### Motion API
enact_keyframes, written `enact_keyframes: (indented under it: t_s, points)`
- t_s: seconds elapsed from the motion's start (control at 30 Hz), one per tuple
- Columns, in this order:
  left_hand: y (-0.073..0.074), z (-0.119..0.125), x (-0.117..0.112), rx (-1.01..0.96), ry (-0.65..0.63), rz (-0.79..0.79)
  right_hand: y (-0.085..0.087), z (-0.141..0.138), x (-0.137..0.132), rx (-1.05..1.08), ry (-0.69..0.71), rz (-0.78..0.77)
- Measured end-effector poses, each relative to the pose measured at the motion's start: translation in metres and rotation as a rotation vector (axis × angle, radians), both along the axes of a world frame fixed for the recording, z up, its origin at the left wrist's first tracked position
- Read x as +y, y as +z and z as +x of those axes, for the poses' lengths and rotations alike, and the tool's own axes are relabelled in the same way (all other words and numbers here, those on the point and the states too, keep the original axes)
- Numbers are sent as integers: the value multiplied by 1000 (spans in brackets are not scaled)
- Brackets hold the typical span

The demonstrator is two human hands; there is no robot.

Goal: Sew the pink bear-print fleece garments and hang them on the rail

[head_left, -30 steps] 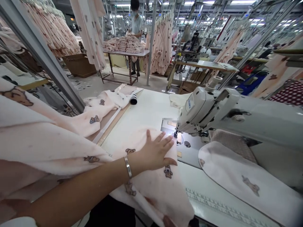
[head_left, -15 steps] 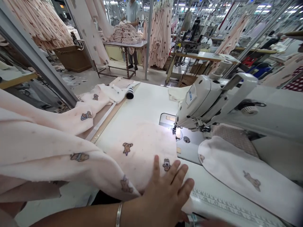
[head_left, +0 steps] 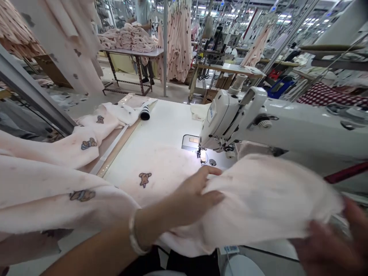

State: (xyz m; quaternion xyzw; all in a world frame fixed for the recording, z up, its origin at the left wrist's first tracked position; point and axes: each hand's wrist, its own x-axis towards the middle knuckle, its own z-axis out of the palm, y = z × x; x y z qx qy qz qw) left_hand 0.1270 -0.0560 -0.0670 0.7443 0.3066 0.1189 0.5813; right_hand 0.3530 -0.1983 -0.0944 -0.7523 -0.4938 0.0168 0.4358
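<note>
My left hand, with a bangle on its wrist, grips the folded edge of a pale pink bear-print fleece piece. That piece is lifted off the table and blurred by motion. My right hand holds its far side at the lower right corner. Under my left fingers, another fleece layer with a bear motif lies flat on the white sewing table, just short of the presser foot. More bear-print fleece bunches along the left.
The white industrial sewing machine head stands to the right of the fabric. A black-and-white striped roll lies at the table's far edge. Beyond are a metal post, hanging garments, and a person at a table of stacked fabric.
My right hand has entered at the lower right. The fleece piece once lying right of the machine is now lifted across the front, with my left hand gripping it. The view has swung slightly.
</note>
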Motion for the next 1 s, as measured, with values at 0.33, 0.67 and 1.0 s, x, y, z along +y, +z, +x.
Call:
enact_keyframes:
  t_s: [0.33, 0.67, 1.0]
  points:
    - [-2, -38, 14, 621, -54, 791, -1, -28, 63, -178, 580, -120]
    - [-16, -29, 7, 385, -50, 819, -9, -36, 119, -250, 715, -264]
    - [-44, -26, 10, 269, 2, 877, -5, -33, 110, -306, 685, -245]
